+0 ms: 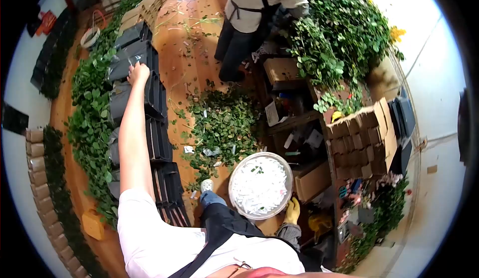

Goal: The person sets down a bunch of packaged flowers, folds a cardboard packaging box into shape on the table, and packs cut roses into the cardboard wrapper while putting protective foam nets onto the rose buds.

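My left hand (pixel 138 73) reaches far out to a row of dark wrapped bundles (pixel 125 68) along the left side. Its fingers are bent together at the top of one bundle, by a bit of shiny clear plastic; what they pinch is too small to make out. In a yellow glove and striped sleeve, my right hand (pixel 293 211) hangs low beside a round tub (pixel 231 190). Its fingers look loosely extended, with nothing visible in them. Small white pieces (pixel 259 185) and a few green leaves fill the tub.
Cut leafy stems (pixel 92 123) line the row's left side. Loose leaves (pixel 224 123) litter the wooden floor ahead. A co-worker (pixel 252 18) stands at a workbench piled with foliage (pixel 344 33). Stacked cardboard (pixel 357 141) and a shelf with boxes (pixel 313 181) are at right.
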Available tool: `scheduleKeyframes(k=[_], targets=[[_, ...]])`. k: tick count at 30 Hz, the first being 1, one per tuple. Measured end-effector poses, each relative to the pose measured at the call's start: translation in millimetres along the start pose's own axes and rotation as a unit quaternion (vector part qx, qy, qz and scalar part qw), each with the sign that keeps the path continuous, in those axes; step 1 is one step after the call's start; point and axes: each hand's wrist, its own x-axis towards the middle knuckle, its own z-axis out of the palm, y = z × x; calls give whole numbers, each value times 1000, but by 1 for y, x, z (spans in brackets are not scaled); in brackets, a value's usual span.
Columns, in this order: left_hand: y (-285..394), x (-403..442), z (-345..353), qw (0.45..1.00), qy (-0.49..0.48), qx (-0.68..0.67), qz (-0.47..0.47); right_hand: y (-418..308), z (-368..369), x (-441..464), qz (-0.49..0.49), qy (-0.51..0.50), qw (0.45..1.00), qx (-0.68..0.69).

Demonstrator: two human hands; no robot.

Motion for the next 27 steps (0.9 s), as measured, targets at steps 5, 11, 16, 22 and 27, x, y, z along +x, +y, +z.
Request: scheduleKeyframes(k=[5, 11, 16, 22, 27], targets=[[46, -81, -2, 899, 45, -331, 284, -34, 34, -42, -52, -131, 989, -35], [160, -471, -170, 450, -457, -632, 436, -33, -1, -87, -139, -171, 954, -201], [167, -722, -238, -42, -739, -559, 373, 14, -75, -107, -134, -96, 981, -101], [157, -958, -225, -347, -788, -471, 191, 153, -205, -128, 9, 89, 996, -3], [171, -1089, -222, -393, -877, -245, 129, 233, -313, -222, 117, 226, 965, -58]])
